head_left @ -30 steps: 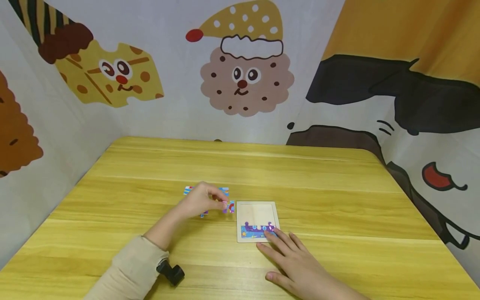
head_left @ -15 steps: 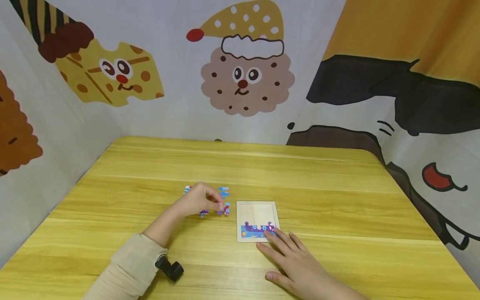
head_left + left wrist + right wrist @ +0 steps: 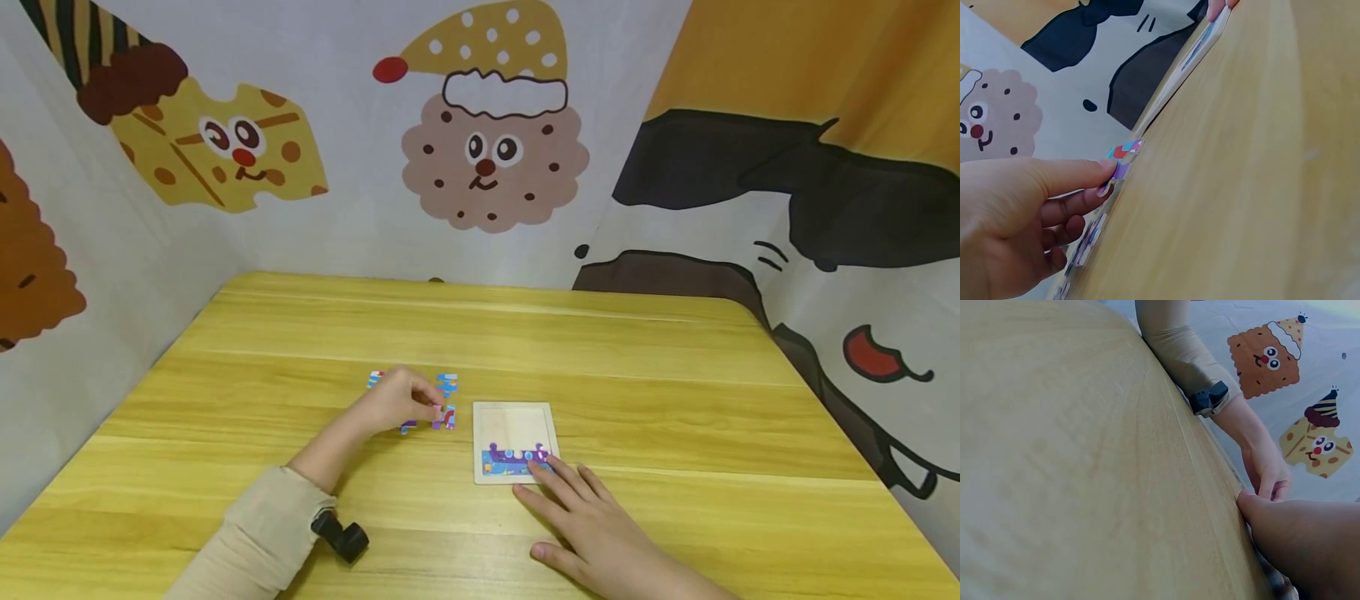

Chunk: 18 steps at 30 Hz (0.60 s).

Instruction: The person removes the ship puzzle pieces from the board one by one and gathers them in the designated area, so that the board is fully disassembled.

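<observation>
Puzzle piece, place: left of frame centre, at the fingertips of the left hand (image 3: 401,402); the puzzle piece (image 3: 1126,150) may be raised or touching the table, cannot tell which.
Puzzle piece, risk: it could slip or swivel, in my judgement, the pinch taking only one edge.
Puzzle piece, looks: flat, jigsaw-cut, red, light blue, pink and purple; partly covered.
Left hand: thumb and forefinger pinching the piece, other fingers curled below.
Loose pieces (image 3: 447,384): beside and beyond that hand, partly hidden; a dragging knuckle might scatter them.
Tray (image 3: 517,421): lower centre, pale, upper part bare.
Fitted pieces (image 3: 501,464): purple-and-blue strip along tray's near side; uneven finger pressure could shift them.
Right hand (image 3: 600,525): spread wide, gripping nothing, fingertips over tray's lower right corner.
Table (image 3: 675,367): yellow wood grain.
</observation>
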Motion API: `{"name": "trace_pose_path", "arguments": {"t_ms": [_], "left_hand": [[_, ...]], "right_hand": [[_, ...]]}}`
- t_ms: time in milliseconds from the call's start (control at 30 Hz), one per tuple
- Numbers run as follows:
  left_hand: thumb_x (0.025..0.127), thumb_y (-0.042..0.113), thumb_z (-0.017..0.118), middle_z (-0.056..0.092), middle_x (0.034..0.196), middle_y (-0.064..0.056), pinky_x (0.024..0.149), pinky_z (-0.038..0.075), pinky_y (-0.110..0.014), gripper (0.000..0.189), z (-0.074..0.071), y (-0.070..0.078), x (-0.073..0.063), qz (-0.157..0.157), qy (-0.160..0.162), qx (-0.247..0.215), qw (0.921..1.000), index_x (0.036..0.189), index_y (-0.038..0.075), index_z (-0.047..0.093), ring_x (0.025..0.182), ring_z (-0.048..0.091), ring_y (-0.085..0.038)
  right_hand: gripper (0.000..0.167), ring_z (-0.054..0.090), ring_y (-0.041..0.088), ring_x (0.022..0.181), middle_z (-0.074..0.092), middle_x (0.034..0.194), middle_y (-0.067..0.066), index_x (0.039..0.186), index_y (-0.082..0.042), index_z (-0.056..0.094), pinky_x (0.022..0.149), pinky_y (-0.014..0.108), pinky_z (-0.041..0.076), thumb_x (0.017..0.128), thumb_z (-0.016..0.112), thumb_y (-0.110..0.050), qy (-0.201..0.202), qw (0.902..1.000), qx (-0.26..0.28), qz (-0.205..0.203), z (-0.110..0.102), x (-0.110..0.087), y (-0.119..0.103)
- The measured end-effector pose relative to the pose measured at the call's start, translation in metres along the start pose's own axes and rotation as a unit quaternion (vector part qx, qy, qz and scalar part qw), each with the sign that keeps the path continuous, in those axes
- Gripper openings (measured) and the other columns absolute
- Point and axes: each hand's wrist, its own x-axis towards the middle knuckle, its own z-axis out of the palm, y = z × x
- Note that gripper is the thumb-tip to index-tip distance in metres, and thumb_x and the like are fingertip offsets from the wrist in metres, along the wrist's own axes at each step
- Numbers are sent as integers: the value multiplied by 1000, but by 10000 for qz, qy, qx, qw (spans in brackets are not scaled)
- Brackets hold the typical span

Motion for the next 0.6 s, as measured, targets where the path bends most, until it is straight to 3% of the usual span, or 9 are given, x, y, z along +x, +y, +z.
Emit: {"name": "trace_pose_path", "arguments": {"t_ms": [600], "left_hand": [[80, -1, 75, 67, 78, 2, 60, 52, -25, 7, 3, -3, 3, 636, 34, 820, 9946, 86, 3, 74, 67, 60, -11]], "right_hand": [[60, 23, 30, 140, 25, 155, 6, 149, -25, 35, 111, 32, -8, 97, 45, -52, 0, 10000, 4, 25, 1, 1, 0]]}}
